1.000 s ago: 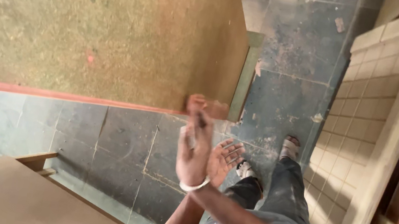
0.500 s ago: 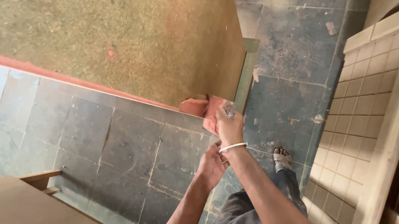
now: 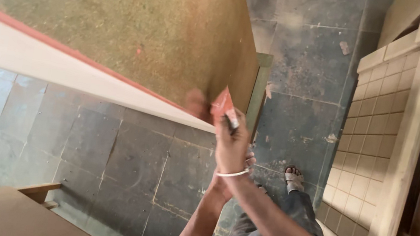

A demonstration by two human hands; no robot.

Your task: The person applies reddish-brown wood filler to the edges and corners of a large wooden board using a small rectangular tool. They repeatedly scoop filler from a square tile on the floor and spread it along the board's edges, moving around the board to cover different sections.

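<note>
Sandpaper [image 3: 222, 103], a red folded piece, is sitting at the board's [image 3: 98, 12] near corner edge; your right hand [image 3: 232, 146] is pinching it closed-fingered, apparently mid-sanding. Left hand [image 3: 222, 183] behind: grip unclear. Next stroke needs steady edge pressure.

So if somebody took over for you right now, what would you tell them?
Right hand: up at the board, fingers shut on a red sheet, pressed to the near corner of the board's pale edge.
Left hand: just under the right wrist and mostly hidden, so I cannot tell if it holds anything.
Board: standing on its side over the tiled floor, with a red line along the edge.
Done: the sheet is at the end of the edge.
Left: the picture is blurred there, so I cannot tell how much of the edge has been covered.
</note>
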